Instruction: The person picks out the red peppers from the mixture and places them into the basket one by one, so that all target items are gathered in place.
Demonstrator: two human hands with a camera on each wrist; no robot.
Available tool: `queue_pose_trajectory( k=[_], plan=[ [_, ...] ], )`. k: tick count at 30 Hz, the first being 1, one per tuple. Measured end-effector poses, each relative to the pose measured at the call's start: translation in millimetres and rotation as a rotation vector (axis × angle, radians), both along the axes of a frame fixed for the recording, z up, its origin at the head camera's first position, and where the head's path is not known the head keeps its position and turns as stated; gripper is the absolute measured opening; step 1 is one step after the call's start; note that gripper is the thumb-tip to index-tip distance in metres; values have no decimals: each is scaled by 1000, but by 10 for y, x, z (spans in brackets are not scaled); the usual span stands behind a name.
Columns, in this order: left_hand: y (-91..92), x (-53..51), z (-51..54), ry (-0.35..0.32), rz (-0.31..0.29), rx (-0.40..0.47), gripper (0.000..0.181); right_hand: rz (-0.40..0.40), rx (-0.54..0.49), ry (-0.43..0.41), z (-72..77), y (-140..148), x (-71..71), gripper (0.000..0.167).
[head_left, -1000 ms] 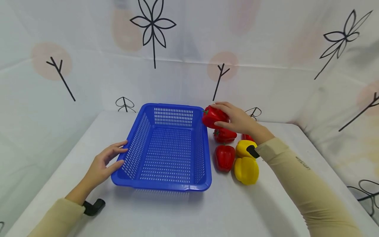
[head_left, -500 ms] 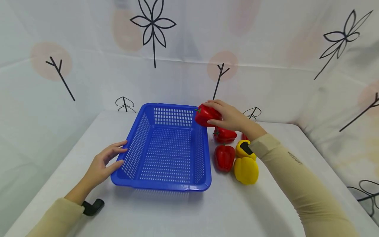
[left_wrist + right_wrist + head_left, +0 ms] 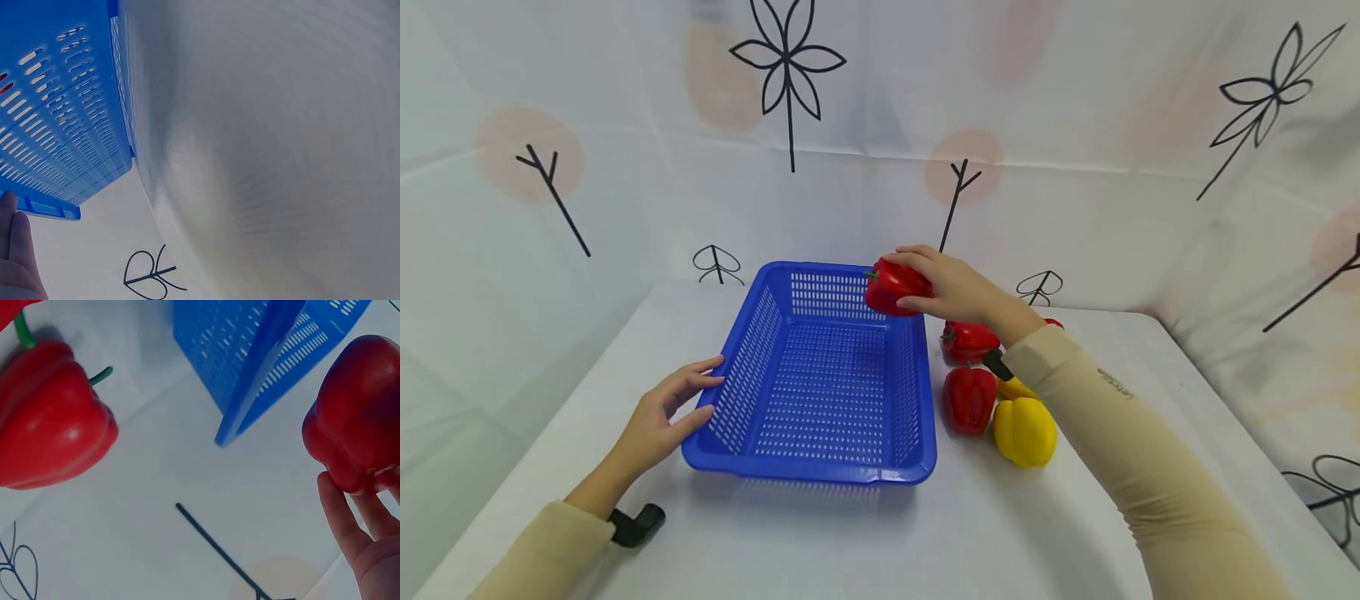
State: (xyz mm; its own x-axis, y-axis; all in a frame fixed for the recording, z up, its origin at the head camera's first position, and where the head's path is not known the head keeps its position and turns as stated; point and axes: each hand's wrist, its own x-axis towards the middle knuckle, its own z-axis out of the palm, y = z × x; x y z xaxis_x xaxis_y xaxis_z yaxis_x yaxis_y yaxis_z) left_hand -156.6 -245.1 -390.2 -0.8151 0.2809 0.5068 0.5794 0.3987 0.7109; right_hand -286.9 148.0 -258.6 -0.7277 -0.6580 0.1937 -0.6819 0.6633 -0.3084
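Note:
In the head view, my right hand [image 3: 958,287] holds a red bell pepper [image 3: 891,290] over the far right corner of the blue plastic basket [image 3: 812,472]. The pepper's green stem points left. The right wrist view shows the fingers [image 3: 342,515] against the end of that red bell pepper [image 3: 362,406]. My left hand [image 3: 658,412] rests on the basket's left rim with fingers and thumb spread and loosely bent. In the left wrist view two fingertips [image 3: 20,234] touch the rim of the basket [image 3: 47,209]. No pepper shows inside the basket.
Right of the basket lie a red pepper [image 3: 970,342], another red pepper [image 3: 970,402] and a yellow pepper [image 3: 1025,432]. A second yellow pepper [image 3: 1013,388] and one more red pepper [image 3: 1054,322] are partly hidden by my right arm. Patterned white cloth [image 3: 865,200] hangs behind the white table [image 3: 790,550].
My right hand has carried the red bell pepper leftward and slightly up, from beside the basket's right rim to over its far right corner. The left hand and basket have stayed still.

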Motion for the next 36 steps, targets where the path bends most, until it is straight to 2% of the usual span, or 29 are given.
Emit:
queue_pose_trajectory(
  k=[21, 30, 36],
  plan=[
    [11, 8, 9, 5, -18, -15, 34, 112, 6, -32, -25, -572, -163, 62],
    [12, 18, 10, -14, 8, 8, 34, 128, 13, -60, -28, -865, -210, 62],
    [10, 2, 13, -14, 14, -2, 33, 147, 12, -76, -98, -1032, -279, 59]
  ],
)
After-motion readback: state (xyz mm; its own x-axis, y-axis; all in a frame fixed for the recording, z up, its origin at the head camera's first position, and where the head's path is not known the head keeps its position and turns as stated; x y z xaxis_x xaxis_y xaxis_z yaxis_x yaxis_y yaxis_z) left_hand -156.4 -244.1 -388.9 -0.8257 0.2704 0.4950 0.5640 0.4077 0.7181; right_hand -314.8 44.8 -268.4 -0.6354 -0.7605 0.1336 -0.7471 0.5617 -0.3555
